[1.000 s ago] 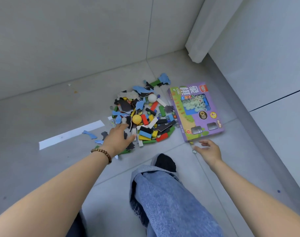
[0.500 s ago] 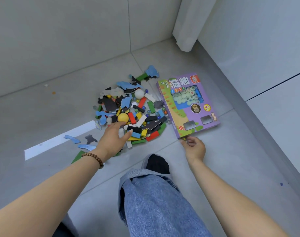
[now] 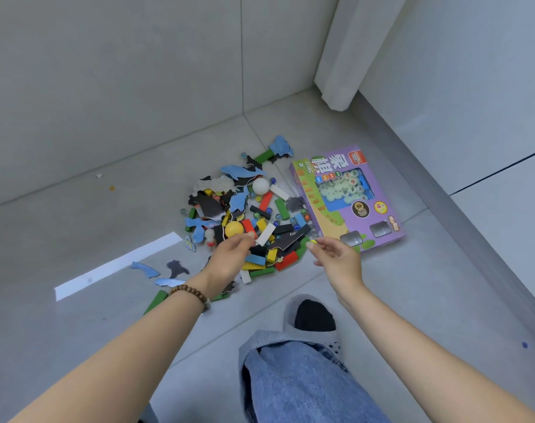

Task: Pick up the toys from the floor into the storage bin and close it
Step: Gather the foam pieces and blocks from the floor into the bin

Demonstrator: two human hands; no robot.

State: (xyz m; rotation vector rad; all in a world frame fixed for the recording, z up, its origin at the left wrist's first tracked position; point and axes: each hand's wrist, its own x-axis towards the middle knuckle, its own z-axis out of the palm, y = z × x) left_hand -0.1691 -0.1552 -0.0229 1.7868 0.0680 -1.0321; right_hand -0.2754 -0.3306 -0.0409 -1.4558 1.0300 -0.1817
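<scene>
A heap of toys [image 3: 254, 218] lies on the grey floor: coloured wooden blocks, blue and black puzzle pieces, marbles, a white ball [image 3: 260, 186] and a yellow ball [image 3: 234, 229]. My left hand [image 3: 229, 257] hovers over the near side of the heap, its thumb and fingers pinched together on something too small to make out. To the right, my right hand [image 3: 336, 257] pinches a tiny yellow piece [image 3: 313, 240] just above the floor, at the near corner of the purple game box [image 3: 345, 196]. No storage bin is in view.
Stray puzzle pieces [image 3: 156, 271] and a green block [image 3: 156, 300] lie left of the heap beside a white tape strip [image 3: 113, 264]. My knee in jeans and a socked foot [image 3: 312, 319] are just behind the hands. Walls close off the back and right, with a curtain [image 3: 345, 56] in the corner.
My left hand lifted from lying flat on the heap into a pinch. My right hand rose from the floor by the box's near edge and moved left, now pinching a yellow piece.
</scene>
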